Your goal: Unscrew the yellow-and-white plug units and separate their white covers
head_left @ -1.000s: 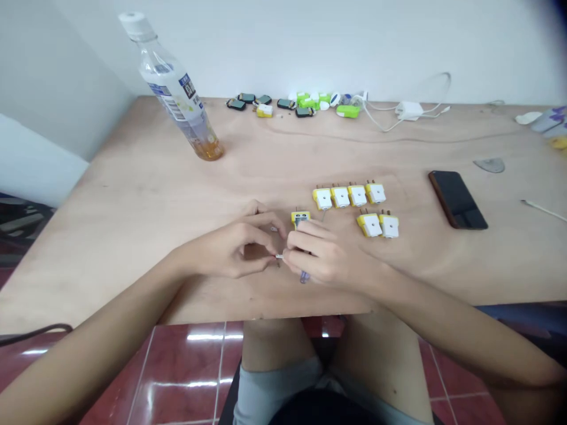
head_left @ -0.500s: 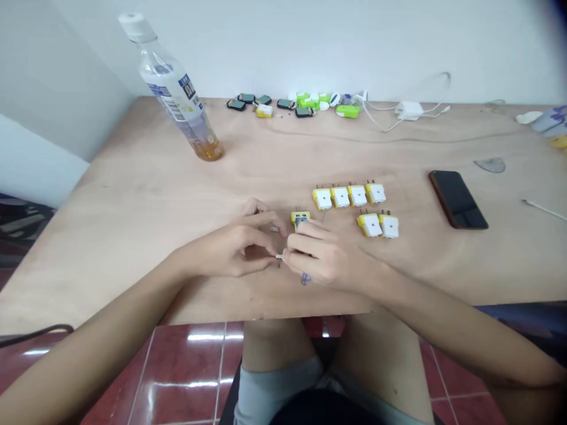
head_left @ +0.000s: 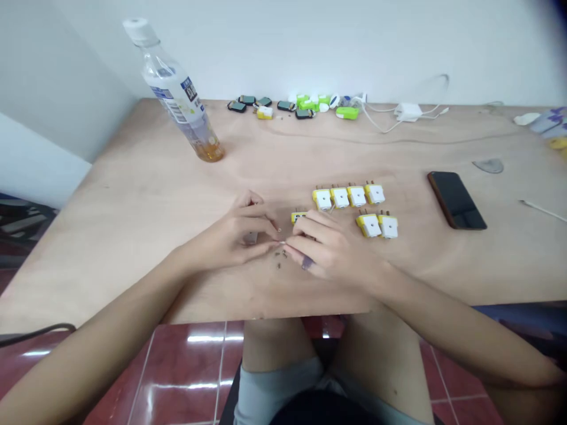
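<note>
My left hand point(head_left: 234, 233) and my right hand point(head_left: 330, 251) meet over the table, their fingertips close together around a tiny white part point(head_left: 282, 242). A yellow plug body point(head_left: 298, 217) lies at the far side of my right fingers, mostly covered by them. A purple-handled small tool point(head_left: 306, 264) shows under my right palm. Several tiny dark screws point(head_left: 279, 255) lie on the wood just below my fingertips. To the right stand several yellow-and-white plugs point(head_left: 339, 198) in a row, with a shorter row point(head_left: 369, 225) in front.
The plywood table point(head_left: 133, 195) holds a tilted plastic bottle point(head_left: 177, 97), a black phone point(head_left: 456, 199), a white charger with cable point(head_left: 407, 111), and a line of green and dark parts point(head_left: 283, 106) along the wall. The table's near edge lies before my knees.
Both hands have shifted slightly toward the far side of the table. My right fingers now cover more of the yellow plug, and tiny dark screws show on the wood below them.
</note>
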The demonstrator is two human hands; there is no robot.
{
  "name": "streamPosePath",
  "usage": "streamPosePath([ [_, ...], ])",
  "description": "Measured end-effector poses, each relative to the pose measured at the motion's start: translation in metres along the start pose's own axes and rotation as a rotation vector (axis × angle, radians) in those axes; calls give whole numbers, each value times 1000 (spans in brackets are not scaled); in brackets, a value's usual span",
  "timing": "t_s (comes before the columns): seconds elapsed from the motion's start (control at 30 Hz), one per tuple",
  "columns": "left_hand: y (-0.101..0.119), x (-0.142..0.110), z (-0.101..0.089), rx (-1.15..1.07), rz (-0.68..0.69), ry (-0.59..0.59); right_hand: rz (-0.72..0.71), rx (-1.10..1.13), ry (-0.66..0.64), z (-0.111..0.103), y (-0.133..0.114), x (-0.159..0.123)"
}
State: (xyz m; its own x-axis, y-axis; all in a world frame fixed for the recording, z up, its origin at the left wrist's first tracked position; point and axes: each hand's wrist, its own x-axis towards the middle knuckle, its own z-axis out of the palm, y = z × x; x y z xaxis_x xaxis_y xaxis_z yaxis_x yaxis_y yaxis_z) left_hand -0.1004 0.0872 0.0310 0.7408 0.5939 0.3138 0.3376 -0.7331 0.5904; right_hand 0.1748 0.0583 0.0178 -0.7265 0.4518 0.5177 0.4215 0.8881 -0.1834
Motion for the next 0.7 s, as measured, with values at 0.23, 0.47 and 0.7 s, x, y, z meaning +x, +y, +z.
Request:
streamPosePath([
  [0.23, -9, 0, 2, 135, -82, 80, -59, -33, -77, 2, 7, -4],
  [0.47, -14, -2, 7, 209, -99, 83, -76, -35, -175, 4, 8, -3],
  [0.7, -17, -3, 6, 275, -71, 96, -155, 22, -71, 1, 9, 1],
])
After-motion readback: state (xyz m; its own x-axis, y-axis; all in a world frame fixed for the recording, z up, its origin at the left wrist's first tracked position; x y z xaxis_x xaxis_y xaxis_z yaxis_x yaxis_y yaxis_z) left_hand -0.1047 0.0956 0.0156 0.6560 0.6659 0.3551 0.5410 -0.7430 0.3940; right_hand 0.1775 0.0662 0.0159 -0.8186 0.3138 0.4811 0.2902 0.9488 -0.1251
